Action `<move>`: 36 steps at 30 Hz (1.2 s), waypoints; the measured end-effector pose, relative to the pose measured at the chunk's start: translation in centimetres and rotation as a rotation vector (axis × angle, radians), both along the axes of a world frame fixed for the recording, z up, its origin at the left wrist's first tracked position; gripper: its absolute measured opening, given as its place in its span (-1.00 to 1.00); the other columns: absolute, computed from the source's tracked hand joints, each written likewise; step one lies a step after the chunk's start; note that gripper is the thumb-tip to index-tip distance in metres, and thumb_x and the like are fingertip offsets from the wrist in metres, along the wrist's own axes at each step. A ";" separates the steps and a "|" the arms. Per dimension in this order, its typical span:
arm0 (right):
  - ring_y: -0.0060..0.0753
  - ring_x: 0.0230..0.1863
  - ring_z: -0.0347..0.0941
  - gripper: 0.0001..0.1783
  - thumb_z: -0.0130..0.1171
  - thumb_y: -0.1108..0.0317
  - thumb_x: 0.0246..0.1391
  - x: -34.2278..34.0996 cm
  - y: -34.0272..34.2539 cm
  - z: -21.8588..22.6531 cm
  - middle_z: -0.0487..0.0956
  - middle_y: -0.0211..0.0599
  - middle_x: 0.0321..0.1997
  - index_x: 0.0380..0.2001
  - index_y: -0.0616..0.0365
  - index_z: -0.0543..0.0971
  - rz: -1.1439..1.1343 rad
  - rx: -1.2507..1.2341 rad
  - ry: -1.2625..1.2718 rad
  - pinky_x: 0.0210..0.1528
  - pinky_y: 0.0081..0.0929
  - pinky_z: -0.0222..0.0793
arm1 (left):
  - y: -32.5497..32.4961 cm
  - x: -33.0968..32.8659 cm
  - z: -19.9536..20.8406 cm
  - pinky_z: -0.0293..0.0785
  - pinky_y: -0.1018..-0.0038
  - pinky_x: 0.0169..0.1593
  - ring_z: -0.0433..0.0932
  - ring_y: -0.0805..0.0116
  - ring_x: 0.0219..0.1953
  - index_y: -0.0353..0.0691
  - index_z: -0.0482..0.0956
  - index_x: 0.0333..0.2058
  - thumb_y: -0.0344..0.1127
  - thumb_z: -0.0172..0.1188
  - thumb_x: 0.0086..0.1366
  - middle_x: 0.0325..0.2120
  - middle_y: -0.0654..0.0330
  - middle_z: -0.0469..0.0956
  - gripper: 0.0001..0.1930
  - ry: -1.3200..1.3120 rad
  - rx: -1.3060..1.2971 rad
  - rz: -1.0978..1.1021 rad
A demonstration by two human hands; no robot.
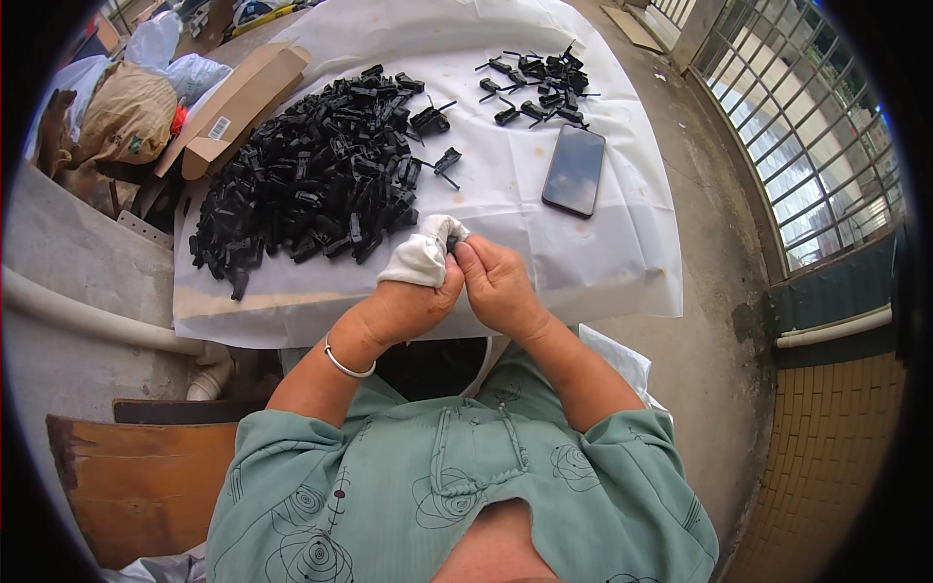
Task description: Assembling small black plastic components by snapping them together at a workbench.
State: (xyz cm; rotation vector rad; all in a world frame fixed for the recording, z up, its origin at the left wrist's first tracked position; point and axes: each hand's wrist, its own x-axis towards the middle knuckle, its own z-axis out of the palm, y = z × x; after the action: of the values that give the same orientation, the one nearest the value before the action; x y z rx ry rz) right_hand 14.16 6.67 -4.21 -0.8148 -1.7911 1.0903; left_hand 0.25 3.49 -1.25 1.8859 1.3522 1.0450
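Black part [452, 247] sits pinched in both hands [501, 280], dark heap [311, 170] and phone [574, 171] beyond.

Counting two hands at near centre, one left hand [418, 296] and one right hand [501, 282]. Recording one white cloth cover [418, 260] and one bracelet [342, 366] on the left side, plus one dark piece [453, 245] between both hands. Tallying two heaps of black parts, one large heap [311, 170] at left and one small heap [554, 83] at far right, both overlapping too closely for counting. Adding at least two loose parts [447, 159] between, one phone [575, 170] at right, one cardboard box [243, 102] at far left.
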 end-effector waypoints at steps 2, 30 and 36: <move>-0.51 -0.58 0.15 -0.72 -0.08 0.32 0.20 -0.4 0.9 -0.3 0.30 -0.31 -0.66 -0.55 0.23 0.39 0.028 -0.011 -0.015 -0.49 -0.52 0.19 | 0.6 -0.8 0.2 0.36 0.50 -0.19 0.39 0.30 -0.35 -0.37 0.33 -0.18 -0.54 -0.11 0.11 -0.38 0.07 0.41 -0.75 0.031 0.072 0.011; -0.18 -0.58 0.36 -0.88 0.11 0.48 -0.10 1.9 2.0 3.2 0.35 -0.26 -0.62 -0.55 0.17 0.36 -0.002 0.822 -0.478 -0.57 -0.33 0.25 | 1.2 -1.9 1.7 0.45 0.41 -0.21 0.53 0.12 -0.32 -0.36 0.46 -0.19 -0.31 0.15 0.15 -0.32 -0.02 0.52 -0.71 0.092 0.059 0.065; -0.38 -0.66 0.32 -0.87 0.18 0.53 -0.11 1.3 1.0 2.8 0.38 -0.31 -0.65 -0.49 0.20 0.42 -0.007 0.686 -0.151 -0.60 -0.48 0.22 | 0.3 -1.8 1.7 0.43 0.60 -0.46 0.45 0.55 -0.54 -0.31 0.40 -0.09 -0.44 0.02 0.21 -0.37 0.21 0.46 -0.73 -0.428 -0.392 0.023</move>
State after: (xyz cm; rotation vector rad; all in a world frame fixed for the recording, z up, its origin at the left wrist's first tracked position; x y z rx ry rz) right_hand 15.45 7.64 -1.42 -0.4840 -2.0945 0.3530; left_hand -1.56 3.76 0.47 1.2777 1.2187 1.0326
